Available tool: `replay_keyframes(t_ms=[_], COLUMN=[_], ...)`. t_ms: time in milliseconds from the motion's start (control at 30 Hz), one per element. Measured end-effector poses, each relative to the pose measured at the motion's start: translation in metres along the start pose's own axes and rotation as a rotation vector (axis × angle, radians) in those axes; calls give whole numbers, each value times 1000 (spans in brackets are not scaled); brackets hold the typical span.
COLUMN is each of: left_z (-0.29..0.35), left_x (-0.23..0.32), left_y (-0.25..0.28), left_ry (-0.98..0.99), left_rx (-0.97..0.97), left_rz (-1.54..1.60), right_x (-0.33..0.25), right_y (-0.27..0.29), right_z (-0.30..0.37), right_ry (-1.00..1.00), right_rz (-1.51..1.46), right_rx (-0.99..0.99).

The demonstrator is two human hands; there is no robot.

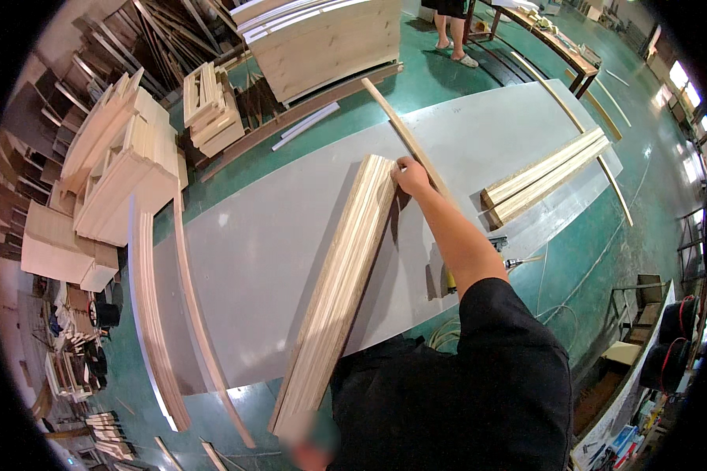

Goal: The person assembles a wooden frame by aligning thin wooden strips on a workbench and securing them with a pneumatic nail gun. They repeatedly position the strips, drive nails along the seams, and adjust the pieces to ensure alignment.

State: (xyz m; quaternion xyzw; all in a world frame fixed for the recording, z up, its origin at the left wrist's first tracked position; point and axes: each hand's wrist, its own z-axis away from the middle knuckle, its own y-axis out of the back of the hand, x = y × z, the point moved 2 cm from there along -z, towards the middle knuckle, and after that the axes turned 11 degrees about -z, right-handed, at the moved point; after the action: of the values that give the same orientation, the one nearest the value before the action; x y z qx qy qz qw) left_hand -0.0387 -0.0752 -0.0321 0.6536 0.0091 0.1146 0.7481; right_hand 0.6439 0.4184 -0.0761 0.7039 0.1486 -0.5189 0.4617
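Head view: right hand closed over the far top end of a tall stack of wooden slats, fingers curled on its edge and against a thin wooden strip slanting behind. Stack standing on edge on the grey worktable, running from near the body toward the far side. Left hand at the near lower end, blurred; grip impossible to tell. Second slat bundle lying flat to the right, well apart.
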Motion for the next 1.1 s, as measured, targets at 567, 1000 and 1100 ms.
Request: replay_keyframes(t_ms=[567, 1000, 1100], left_z=[5, 38, 41], left_x=[1, -19, -34], left_y=[-8, -10, -28], left_ry=[42, 58, 19], left_rx=[42, 45, 156], left_rz=[-38, -9, 21], right_x=[-16, -35, -38], right_y=[9, 23, 25], right_z=[-14, -16, -18], right_ry=[-56, -2, -45], right_rz=[121, 242, 284], right_rx=[-168, -244, -306])
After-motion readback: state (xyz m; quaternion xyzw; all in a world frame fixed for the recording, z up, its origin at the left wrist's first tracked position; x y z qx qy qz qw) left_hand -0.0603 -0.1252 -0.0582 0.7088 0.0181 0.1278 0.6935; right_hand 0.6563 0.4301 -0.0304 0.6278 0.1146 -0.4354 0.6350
